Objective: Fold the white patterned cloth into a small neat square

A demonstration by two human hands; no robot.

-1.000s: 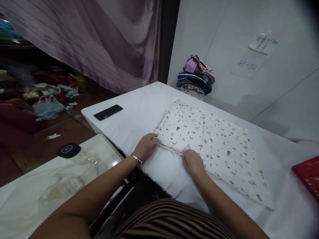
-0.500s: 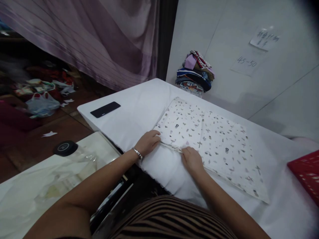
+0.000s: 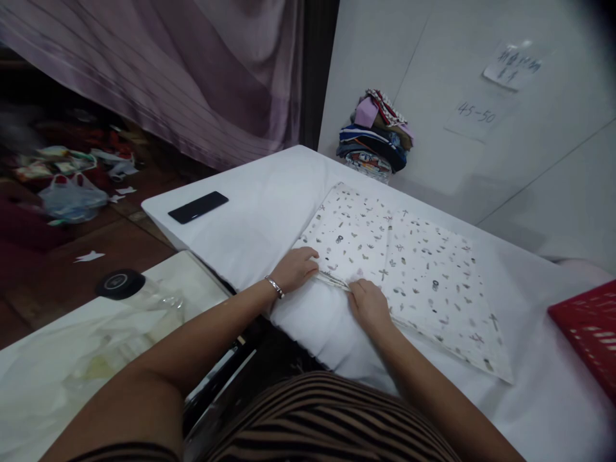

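A white printed cloth [image 3: 423, 269] with small dark motifs lies folded flat on the white-covered table [image 3: 260, 186], a crease running across its middle. At its near edge, my left hand [image 3: 296, 268] has its fingers closed on the cloth's border; a silver bracelet circles that wrist. A short way to the right, my right hand [image 3: 369, 305] pinches the same edge between thumb and fingers. Between the two hands the layered edge shows slightly parted. The fingertips of both hands are partly hidden.
A black phone [image 3: 198, 207] lies at the table's left end. Folded clothes [image 3: 374, 135] are stacked by the wall. A red basket [image 3: 587, 333] stands at the right. A clear bottle with a black lid [image 3: 120, 283] and plastic wrap cover the side table at left.
My left hand has slid a little to the right along the cloth's near edge, closer to my right hand. The right hand keeps its hold; the view has shifted slightly.
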